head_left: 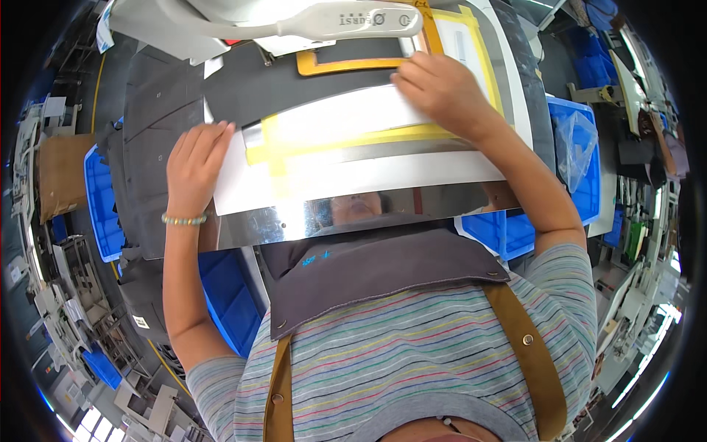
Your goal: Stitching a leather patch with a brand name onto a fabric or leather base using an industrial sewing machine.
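A black sheet [294, 87] lies across a white board [353, 177] edged with yellow tape [353, 141]. My left hand [193, 166], a beaded bracelet at its wrist, has its fingers pinched together at the sheet's near left corner. At the other end of that near edge, my right hand [445, 92] is closed, with its curled fingertips on the sheet beside a yellow-orange frame [346, 68]. The grip under the right fingers is partly hidden. A white machine arm [346, 20] hangs over the far side of the sheet.
A shiny metal plate [317, 219] forms the near edge of the work surface. Blue bins stand around it: one on the right [589, 191], another on the left [105, 214], and one below my left forearm [232, 295]. Clear plastic film [577, 151] lies in the right bin.
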Tool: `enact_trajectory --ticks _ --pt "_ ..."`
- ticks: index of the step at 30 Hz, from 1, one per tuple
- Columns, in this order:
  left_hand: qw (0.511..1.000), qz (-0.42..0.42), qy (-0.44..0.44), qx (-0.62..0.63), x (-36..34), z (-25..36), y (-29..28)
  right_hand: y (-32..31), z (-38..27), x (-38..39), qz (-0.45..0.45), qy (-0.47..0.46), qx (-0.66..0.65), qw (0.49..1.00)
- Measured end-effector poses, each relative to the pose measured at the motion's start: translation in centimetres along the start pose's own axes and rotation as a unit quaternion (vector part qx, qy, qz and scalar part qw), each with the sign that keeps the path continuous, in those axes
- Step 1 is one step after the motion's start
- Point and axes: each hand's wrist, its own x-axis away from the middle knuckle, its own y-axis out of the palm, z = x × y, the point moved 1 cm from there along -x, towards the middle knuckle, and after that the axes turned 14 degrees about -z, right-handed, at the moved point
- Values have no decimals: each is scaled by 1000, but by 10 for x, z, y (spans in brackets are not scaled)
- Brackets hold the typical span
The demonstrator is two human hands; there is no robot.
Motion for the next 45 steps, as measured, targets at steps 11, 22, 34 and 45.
enact_trajectory --ticks 11,22,34,45 --pt "998 -13 69 7 -85 22 32 -2 38 74 -12 88 3 996" --pt "973 -74 -87 201 -63 40 16 -6 33 111 39 275 -192 941" --pt "961 -101 -98 238 -62 37 23 3 17 110 -38 261 -180 947" --pt "966 -120 -81 214 -63 38 25 12 18 115 -15 251 -156 955"
